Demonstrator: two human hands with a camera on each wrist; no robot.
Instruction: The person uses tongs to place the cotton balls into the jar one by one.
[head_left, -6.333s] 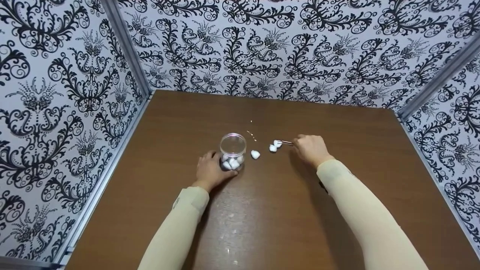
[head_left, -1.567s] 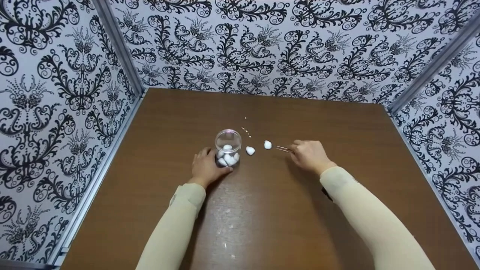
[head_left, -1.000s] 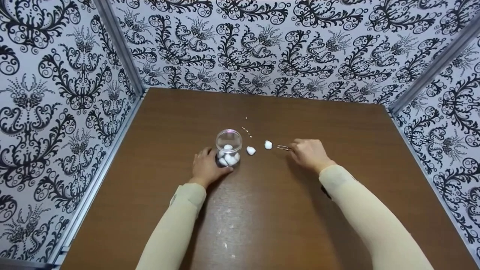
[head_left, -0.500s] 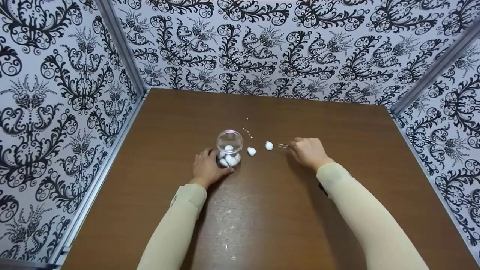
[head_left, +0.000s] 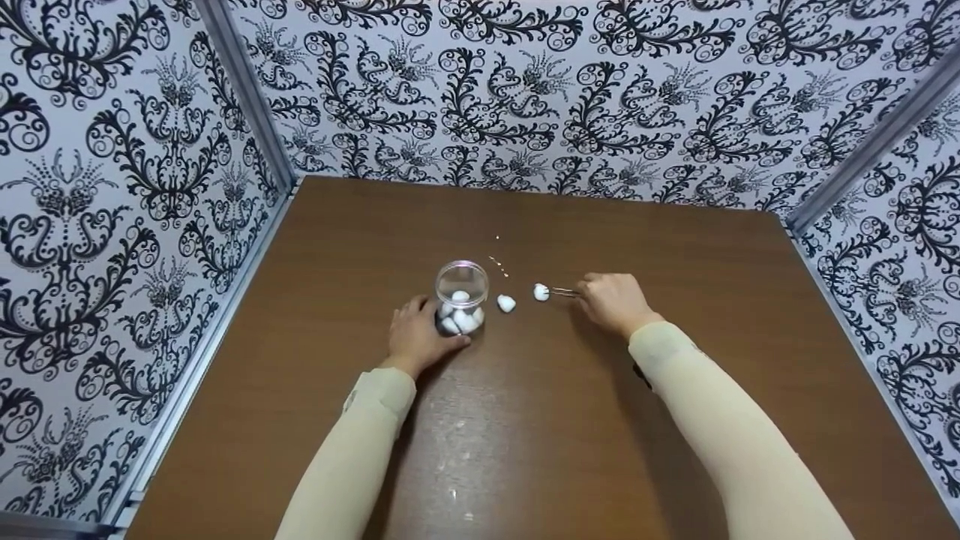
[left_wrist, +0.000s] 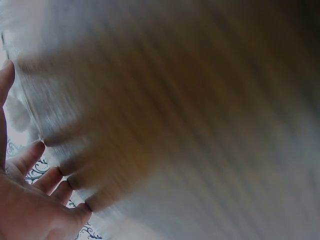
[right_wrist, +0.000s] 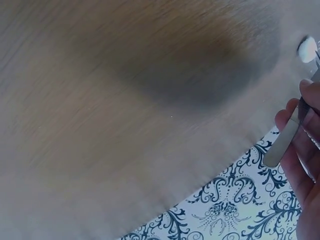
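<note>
The tweezers (head_left: pixel 564 292), whose tips stood just right of the right-hand cotton ball (head_left: pixel 541 292) a moment ago, now touch it on the table (head_left: pixel 465 435), so picking-up seems begun; whether they squeeze it I cannot tell; the right hand (head_left: pixel 613 301) pinches the tweezers; the left hand (head_left: pixel 417 336) curls round the clear jar (head_left: pixel 463 304) farther left; the second cotton ball (head_left: pixel 506 304) lies between.

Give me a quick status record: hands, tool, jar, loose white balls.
Left hand: around the side of the clear jar
Right hand: holding metal tweezers
Tweezers: tips at the right-hand ball; lifted or not, cannot tell
Jar: standing on the table, several white balls inside
Other loose ball: just right of the jar
</note>
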